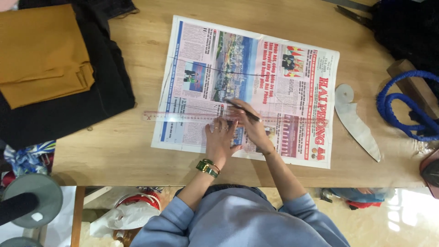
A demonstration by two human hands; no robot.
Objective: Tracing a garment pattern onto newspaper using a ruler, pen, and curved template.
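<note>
A newspaper sheet (274,68) lies spread flat on the wooden table (128,151), with thin drawn lines across it. A long clear ruler (178,116) lies across the paper from left to right. My left hand (219,139), with rings and a green watch at the wrist, presses flat on the ruler near its middle. My right hand (254,129) holds a dark pen (242,110) whose tip rests on the paper just above the ruler's edge.
Folded mustard cloth (41,55) lies on black fabric (105,91) at the far left. A pale curved template (356,119) sits right of the paper, with blue cord (398,105), a wooden block and dark scissors (352,13) further right. Stools and bags stand below the table edge.
</note>
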